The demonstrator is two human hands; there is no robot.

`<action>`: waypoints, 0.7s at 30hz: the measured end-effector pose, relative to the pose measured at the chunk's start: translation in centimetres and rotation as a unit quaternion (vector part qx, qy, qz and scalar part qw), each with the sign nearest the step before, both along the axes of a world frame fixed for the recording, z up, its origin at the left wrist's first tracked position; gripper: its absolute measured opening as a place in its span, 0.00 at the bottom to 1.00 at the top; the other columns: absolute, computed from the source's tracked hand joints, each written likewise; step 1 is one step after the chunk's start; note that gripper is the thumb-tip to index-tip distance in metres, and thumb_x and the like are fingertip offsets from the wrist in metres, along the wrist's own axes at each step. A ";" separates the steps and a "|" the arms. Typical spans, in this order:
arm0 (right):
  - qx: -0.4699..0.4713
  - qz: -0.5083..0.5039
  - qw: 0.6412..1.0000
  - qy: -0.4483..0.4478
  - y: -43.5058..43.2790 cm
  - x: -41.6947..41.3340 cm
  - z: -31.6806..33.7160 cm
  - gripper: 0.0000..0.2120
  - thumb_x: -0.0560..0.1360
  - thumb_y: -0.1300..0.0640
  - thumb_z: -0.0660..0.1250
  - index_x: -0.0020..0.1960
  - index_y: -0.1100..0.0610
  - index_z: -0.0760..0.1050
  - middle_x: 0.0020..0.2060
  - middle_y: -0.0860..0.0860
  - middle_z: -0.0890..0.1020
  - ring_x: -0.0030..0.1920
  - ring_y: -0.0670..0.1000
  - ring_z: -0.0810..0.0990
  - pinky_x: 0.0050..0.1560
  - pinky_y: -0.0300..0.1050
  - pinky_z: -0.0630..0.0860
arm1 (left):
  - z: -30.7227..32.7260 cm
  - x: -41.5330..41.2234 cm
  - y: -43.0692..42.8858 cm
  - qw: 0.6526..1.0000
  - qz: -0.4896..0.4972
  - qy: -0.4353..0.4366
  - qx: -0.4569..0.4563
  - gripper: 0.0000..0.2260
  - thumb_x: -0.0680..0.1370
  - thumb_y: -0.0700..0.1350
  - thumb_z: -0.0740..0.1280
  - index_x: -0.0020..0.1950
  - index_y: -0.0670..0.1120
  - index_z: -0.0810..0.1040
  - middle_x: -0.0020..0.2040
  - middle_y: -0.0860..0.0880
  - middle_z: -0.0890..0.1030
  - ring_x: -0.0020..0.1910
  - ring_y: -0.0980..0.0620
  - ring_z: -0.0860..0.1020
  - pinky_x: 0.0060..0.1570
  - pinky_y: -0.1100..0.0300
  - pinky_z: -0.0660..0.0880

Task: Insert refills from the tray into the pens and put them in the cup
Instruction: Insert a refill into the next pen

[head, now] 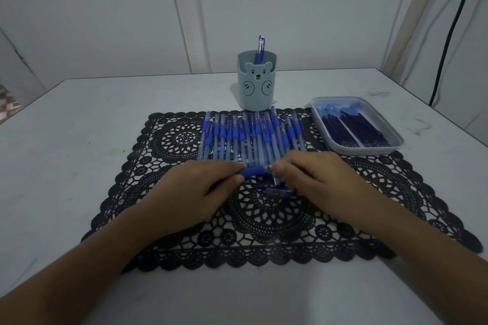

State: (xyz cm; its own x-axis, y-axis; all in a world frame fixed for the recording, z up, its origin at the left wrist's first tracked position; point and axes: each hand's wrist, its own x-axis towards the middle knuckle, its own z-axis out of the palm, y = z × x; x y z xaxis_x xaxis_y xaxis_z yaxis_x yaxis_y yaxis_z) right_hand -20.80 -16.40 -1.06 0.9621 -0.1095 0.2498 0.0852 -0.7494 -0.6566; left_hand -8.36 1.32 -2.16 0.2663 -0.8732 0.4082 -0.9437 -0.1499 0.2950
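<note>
Fingers of the left hand and right hand pinch one blue pen between them over a black lace mat. Behind it lies a row of pens. Farther back on the desk stands the cup, with the tray of refills at right.

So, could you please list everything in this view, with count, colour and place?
Cup: one, pale blue, bear face, on the table behind the mat.
Pen in cup: one, blue, upright.
Loose pens: many, blue and clear, in a row on the mat's far half.
Held pen: one, blue grip, between both hands.
Pen part: one, blue, on the mat beneath the hands.
Tray: one, pale grey, right of the row.
Refills: many, dark blue, in the tray.
Mat: one, black lace, table centre.
Table: one, white.
Cable: one, black, right wall.
Left hand: pinches the held pen's grip.
Right hand: pinches its other end.
</note>
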 end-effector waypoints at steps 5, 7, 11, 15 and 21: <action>0.030 0.007 0.999 0.024 -0.2 0.0 -0.4 0.03 0.73 0.48 0.64 0.44 0.44 0.70 0.33 0.40 0.76 0.34 0.39 0.72 0.34 0.31 0.69 | -0.1 -0.1 0.2 0.999 0.001 -0.032 -0.001 0.16 0.77 0.52 0.56 0.57 0.48 0.78 0.39 0.61 0.77 0.32 0.61 0.76 0.30 0.65 0.76; 0.035 -0.006 0.999 0.026 0.0 0.0 -0.3 0.12 0.69 0.38 0.60 0.43 0.46 0.70 0.33 0.41 0.76 0.32 0.41 0.72 0.33 0.35 0.70 | -0.1 0.0 0.2 0.999 0.003 -0.049 0.006 0.16 0.77 0.52 0.56 0.57 0.48 0.78 0.41 0.57 0.80 0.32 0.60 0.77 0.29 0.63 0.77; -0.013 -0.013 1.000 0.024 0.0 -0.1 -0.3 0.13 0.72 0.41 0.57 0.41 0.48 0.73 0.33 0.48 0.78 0.33 0.46 0.74 0.34 0.39 0.71 | 0.0 -0.1 0.2 0.998 0.006 -0.063 0.016 0.15 0.77 0.52 0.56 0.56 0.49 0.78 0.41 0.55 0.82 0.32 0.58 0.78 0.28 0.61 0.78; 0.042 -0.012 0.999 0.030 0.0 0.0 -0.4 0.12 0.68 0.39 0.61 0.45 0.46 0.70 0.36 0.45 0.77 0.35 0.45 0.74 0.35 0.37 0.71 | -0.1 0.0 0.2 0.998 0.009 -0.058 0.010 0.15 0.77 0.51 0.56 0.56 0.48 0.78 0.40 0.55 0.82 0.32 0.58 0.78 0.28 0.60 0.78; 0.038 -0.016 0.999 0.021 0.1 0.0 -0.3 0.03 0.73 0.47 0.63 0.44 0.45 0.72 0.34 0.45 0.78 0.35 0.44 0.75 0.35 0.35 0.72 | -0.2 0.1 0.3 0.998 0.013 -0.051 0.022 0.15 0.77 0.52 0.55 0.56 0.49 0.78 0.39 0.56 0.80 0.31 0.59 0.76 0.28 0.65 0.75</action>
State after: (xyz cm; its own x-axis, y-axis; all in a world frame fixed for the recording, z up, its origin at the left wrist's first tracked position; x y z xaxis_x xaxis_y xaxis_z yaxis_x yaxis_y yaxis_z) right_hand -20.79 -16.31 -1.34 0.9675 -0.1571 0.1984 0.0330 -0.6989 -0.7144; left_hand -8.21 1.67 -2.36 0.2485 -0.8841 0.3958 -0.9640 -0.1856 0.1906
